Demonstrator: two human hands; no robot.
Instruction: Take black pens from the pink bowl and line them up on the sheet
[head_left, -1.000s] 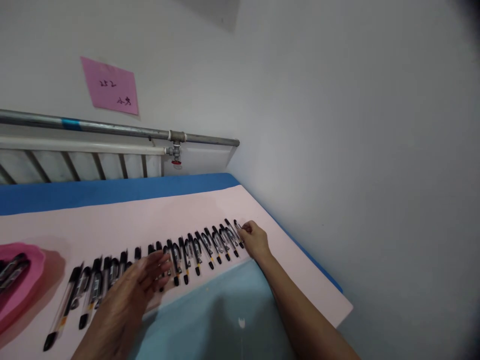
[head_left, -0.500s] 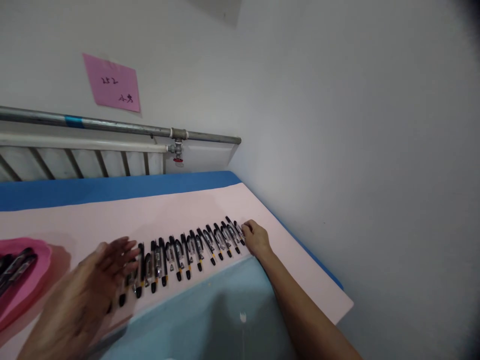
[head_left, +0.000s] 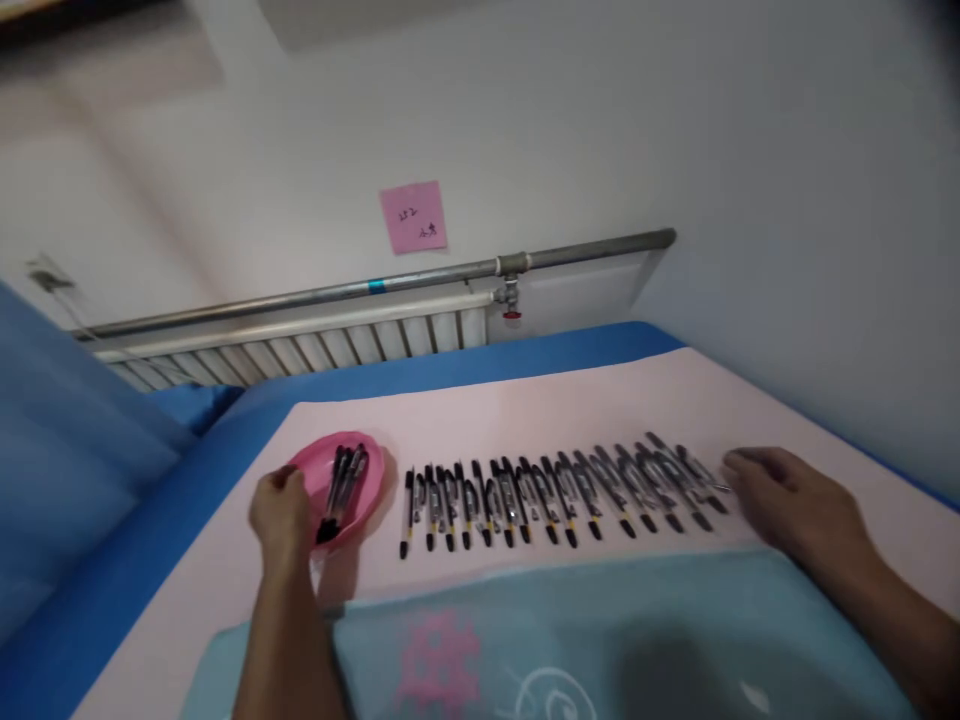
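Observation:
A row of black-capped clear pens (head_left: 508, 505) lies side by side on the pink sheet, with yellow bands near their lower ends. My left hand (head_left: 281, 510) is closed on the left rim of a round pink bowl (head_left: 373, 500). Several similar pens (head_left: 345, 485) lean together inside that bowl. At the far right end of the row, my right hand (head_left: 780, 490) is close beside the last pen. Its fingers are bent and smeared by motion, so I cannot tell whether they touch the pen.
The pink sheet (head_left: 480, 415) covers a blue surface (head_left: 465, 368). A light blue cloth (head_left: 600, 610) with printed figures lies in front of the pens. Behind are a radiator (head_left: 360, 343), a metal pipe (head_left: 315, 297) and a pink note (head_left: 414, 217). A blue curtain (head_left: 67, 430) hangs at left.
The view has swung left, bringing the whole bowl and row into sight. My left hand has gone from over the row's left end to the bowl's rim. My right hand stays by the row's right end.

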